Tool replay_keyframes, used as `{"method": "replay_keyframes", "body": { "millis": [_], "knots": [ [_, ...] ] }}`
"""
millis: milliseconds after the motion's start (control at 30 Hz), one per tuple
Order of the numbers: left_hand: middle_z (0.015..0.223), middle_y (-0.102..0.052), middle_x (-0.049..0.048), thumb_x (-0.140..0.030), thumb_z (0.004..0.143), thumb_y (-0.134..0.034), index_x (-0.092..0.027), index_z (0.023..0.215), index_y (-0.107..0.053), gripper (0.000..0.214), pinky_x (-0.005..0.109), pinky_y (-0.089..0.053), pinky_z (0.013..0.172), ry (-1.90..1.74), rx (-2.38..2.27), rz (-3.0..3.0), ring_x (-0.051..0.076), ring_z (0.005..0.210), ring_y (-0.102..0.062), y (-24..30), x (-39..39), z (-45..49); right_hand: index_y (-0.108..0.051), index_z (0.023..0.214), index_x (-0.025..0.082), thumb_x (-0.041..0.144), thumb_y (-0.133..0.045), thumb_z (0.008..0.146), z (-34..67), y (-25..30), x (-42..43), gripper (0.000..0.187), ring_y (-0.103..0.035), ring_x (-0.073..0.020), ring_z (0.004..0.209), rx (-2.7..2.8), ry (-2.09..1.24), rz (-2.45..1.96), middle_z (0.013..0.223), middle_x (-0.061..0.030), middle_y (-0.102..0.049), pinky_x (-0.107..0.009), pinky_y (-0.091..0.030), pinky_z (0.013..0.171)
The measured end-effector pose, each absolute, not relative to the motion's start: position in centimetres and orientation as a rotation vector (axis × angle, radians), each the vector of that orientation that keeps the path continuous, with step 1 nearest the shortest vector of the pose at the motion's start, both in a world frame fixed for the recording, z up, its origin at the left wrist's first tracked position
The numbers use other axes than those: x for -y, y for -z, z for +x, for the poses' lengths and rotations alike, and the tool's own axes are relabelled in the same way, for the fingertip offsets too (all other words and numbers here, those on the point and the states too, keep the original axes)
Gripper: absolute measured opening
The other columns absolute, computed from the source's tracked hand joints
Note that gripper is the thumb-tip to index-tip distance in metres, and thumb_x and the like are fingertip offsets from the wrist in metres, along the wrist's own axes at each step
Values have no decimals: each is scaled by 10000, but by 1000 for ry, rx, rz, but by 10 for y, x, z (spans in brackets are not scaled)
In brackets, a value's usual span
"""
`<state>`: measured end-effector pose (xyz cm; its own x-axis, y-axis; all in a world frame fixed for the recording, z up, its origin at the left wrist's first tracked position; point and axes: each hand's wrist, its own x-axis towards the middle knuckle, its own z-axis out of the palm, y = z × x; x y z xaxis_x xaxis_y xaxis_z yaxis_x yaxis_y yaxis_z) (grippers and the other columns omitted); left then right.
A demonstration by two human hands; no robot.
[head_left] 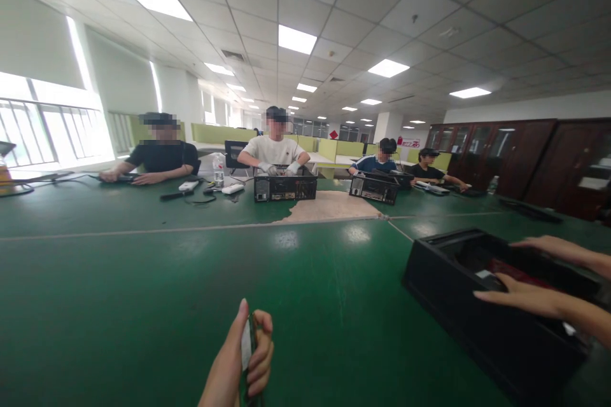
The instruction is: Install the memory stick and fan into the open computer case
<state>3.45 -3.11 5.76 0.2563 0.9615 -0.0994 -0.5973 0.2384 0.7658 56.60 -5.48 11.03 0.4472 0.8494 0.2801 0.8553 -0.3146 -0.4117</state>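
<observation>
1. Table (143, 280): green, long, with a worn pale patch toward the far edge.
2. Case (477, 331): black, open-topped, laid near the right edge. A co-worker's two hands are placed on it, one (520, 296) at the near rim and one (558, 245) at the far rim.
3. Left hand (241, 362): raised over the near edge, thumb up, fingers curled shut on the item below. The right hand is not seen.
4. Card (245, 344): small, thin and pale (its type cannot be told), pinched upright between thumb and fingers, clear of the table. It is judged light, stiff and fragile on its faces, and is best held by its long edges with a gentle pinch. Bending is to be avoided.
</observation>
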Motion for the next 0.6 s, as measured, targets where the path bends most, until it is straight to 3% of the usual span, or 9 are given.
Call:
{"method": "replay_keyframes", "body": {
  "millis": [67, 167, 233, 300, 400, 467, 600],
  "knots": [
    [472, -221, -117, -658, 847, -448, -195, 765, -496, 473, 137, -144, 348, -1183, -653, 724, 41, 406, -87, -62, 30, 29, -698, 1060, 134, 626, -638, 695, 498, -117, 52, 615, -656, -303, 949, 1628, -404, -2210, 1066, -190, -685, -367, -474, 825],
    [504, -279, -109, -620, 862, -448, -197, 822, -511, 429, 151, -138, 367, -1211, -755, 947, 48, 410, -126, -82, 30, 19, -683, 1057, 191, 710, -534, 741, 388, -143, 49, 626, -627, -305, 1001, 1884, -561, -2061, 1065, -124, -690, -410, -438, 905],
    [536, -351, -93, -567, 860, -488, -194, 871, -541, 377, 164, -183, 392, -1226, -916, 1279, 57, 420, -225, -104, 30, 12, -653, 1096, 211, 699, -399, 834, 336, -157, 47, 609, -637, -253, 972, 1982, -966, -1800, 1089, -92, -680, -374, -477, 844],
    [590, -462, -58, -520, 859, -508, -190, 881, -583, 339, 187, -292, 468, -1175, -1081, 1728, 87, 498, -386, -129, 29, 5, -637, 1109, 190, 655, -371, 872, 311, -162, 47, 585, -653, -218, 888, 2008, -1147, -1674, 1041, -90, -691, -334, -500, 765],
    [722, -610, -4, -489, 867, -492, -209, 840, -635, 316, 244, -376, 633, -919, -1226, 2316, 155, 679, -535, -162, 28, 3, -683, 993, 173, 511, -506, 860, 310, -154, 56, 404, -640, -208, 837, 2221, -847, -1721, 926, -77, -708, -308, -470, 760],
    [754, -650, 8, -463, 842, -535, -231, 805, -656, 264, 265, -373, 644, -697, -1236, 2556, 186, 709, -567, -174, 26, 12, -701, 876, 196, 412, -491, 883, 315, -145, 65, 302, -625, -198, 817, 2355, -672, -1715, 869, -52, -705, -297, -444, 757],
    [696, -673, 27, -300, 751, -670, -248, 692, -673, 78, 285, -399, 621, -367, -891, 2795, 231, 688, -608, -173, 22, 31, -683, 721, 220, 355, -418, 916, 310, -142, 74, 356, -604, -187, 725, 2452, -484, -1756, 760, -40, -682, -296, -418, 700]
  ]
}}
